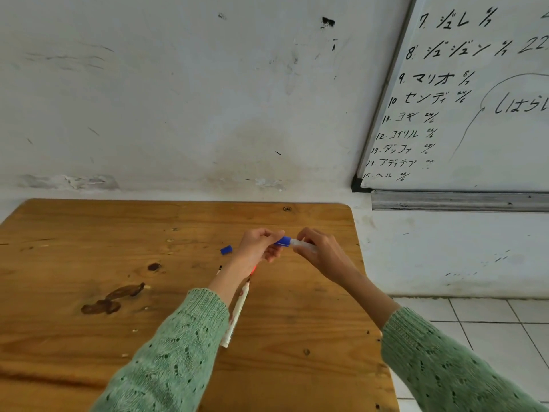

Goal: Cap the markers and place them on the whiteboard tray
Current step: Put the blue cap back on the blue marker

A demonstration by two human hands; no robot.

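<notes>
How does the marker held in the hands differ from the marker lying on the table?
The held marker is lifted between both hands, roughly level; the table marker lies flat, partly under the left sleeve. The held marker has a blue cap at its end; the table marker's dark tip is bare. Both have white barrels.

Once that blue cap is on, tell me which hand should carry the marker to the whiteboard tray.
Right. The right hand already grips the marker barrel, and the whiteboard tray lies on that side. The left hand holds only the blue cap and sits farther from it.
</notes>
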